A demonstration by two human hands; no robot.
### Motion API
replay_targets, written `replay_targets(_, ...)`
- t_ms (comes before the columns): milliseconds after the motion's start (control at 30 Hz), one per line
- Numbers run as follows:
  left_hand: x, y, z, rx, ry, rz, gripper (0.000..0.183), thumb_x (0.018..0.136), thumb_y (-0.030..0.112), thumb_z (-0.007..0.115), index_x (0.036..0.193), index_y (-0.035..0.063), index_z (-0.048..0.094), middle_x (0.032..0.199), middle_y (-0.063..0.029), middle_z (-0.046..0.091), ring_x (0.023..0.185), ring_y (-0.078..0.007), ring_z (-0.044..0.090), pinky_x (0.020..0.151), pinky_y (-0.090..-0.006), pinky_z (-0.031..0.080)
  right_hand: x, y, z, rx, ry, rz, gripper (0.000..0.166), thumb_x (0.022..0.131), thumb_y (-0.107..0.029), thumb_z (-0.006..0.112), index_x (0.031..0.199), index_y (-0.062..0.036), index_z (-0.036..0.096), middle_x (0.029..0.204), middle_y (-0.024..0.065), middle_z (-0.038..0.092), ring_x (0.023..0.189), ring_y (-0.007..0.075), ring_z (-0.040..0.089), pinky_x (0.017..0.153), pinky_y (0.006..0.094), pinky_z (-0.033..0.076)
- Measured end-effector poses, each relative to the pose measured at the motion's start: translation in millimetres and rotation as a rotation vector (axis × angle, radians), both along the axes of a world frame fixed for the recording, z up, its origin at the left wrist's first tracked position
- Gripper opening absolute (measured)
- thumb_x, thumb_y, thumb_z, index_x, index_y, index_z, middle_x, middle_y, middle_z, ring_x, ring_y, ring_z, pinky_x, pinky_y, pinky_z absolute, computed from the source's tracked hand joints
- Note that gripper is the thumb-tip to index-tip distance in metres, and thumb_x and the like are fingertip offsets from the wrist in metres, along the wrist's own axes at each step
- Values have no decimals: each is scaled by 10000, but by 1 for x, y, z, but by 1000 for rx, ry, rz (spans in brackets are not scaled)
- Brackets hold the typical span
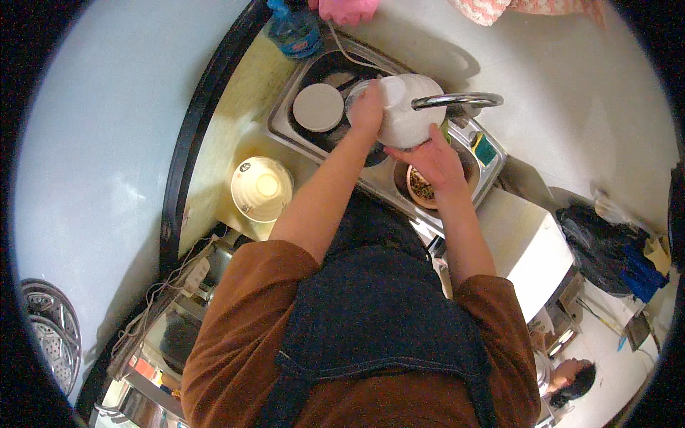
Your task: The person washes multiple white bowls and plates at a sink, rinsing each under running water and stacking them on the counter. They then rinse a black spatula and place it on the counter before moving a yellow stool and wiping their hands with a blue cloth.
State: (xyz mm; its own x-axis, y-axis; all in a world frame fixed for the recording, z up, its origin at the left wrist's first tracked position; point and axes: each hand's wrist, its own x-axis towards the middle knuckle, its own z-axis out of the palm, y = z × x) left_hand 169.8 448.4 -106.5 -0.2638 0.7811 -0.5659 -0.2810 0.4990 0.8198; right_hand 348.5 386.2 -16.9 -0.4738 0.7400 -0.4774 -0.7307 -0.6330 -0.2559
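My right hand [436, 160] grips the lower right rim of a white plate [409, 125] under a curved chrome faucet [460, 100]. Over the plate's left part, my left hand [368, 109] is closed around something pale and translucent whose kind I cannot tell. Left of it, a round white dish [318, 107] lies in the large basin of a stainless steel sink [297, 140]. A bowl with dark food scraps [421, 187] sits in the small basin, below my right hand. An upturned cream bowl [262, 188] rests on the counter at the left.
A blue-tinted bottle [296, 35] stands behind the sink's left corner. A green and yellow sponge [484, 150] lies on the sink's right ledge. Black plastic bags [594, 246] are at the right. Another person [570, 377] is at the lower right.
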Motion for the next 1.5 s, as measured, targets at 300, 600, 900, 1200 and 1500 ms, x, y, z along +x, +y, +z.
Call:
replay_targets(300, -35, 9, 27, -62, -676, 72, 674, 1027, 611, 455, 1380, 56, 598, 1423, -146, 618, 1299, -357, 573, 1125, -487, 426, -22, 9, 9, 38, -101, 15, 454, 1088, -153, 475, 1526, -83, 380, 1601, 165, 407, 1465, 423, 403, 1169, 723, 345)
replay_targets(600, -23, -37, 55, -97, -832, -29, 540, 1056, 445, 537, 1426, 53, 560, 1377, -137, 654, 1236, -329, 636, 1104, -492, 470, 35, -32, -29, 90, -156, 209, 460, 1043, -71, 546, 1466, 52, 417, 1516, 217, 487, 1377, 412, 507, 1150, 641, 433)
replay_targets(900, -20, -46, 33, -73, -772, -228, 638, 1025, 567, 542, 1448, 90, 548, 1401, -117, 634, 1286, -323, 602, 1077, -537, 482, 50, -26, -15, 453, -904, 617, 294, 946, -57, 653, 1224, 38, 654, 1228, 130, 697, 1098, 309, 689, 1006, 463, 552)
replay_targets(1200, -67, -45, 34, -294, -683, -302, 610, 967, 401, 601, 1477, 86, 484, 1427, -169, 569, 1247, -397, 600, 1021, -639, 472, 16, -1, -25, 1412, -1412, 522, 367, 837, -2, 623, 1199, -16, 685, 1262, 176, 670, 1194, 375, 628, 1008, 435, 512)
replay_targets(1500, -68, -72, 83, 458, 801, -485, 892, 745, 111, 810, 1550, 124, 426, 1505, -243, 441, 1330, -441, 525, 1121, -485, 451, 12, 54, -87, 1009, -1872, 545, 457, 836, -67, 656, 1289, -26, 613, 1318, 264, 598, 1210, 458, 590, 1029, 520, 490)
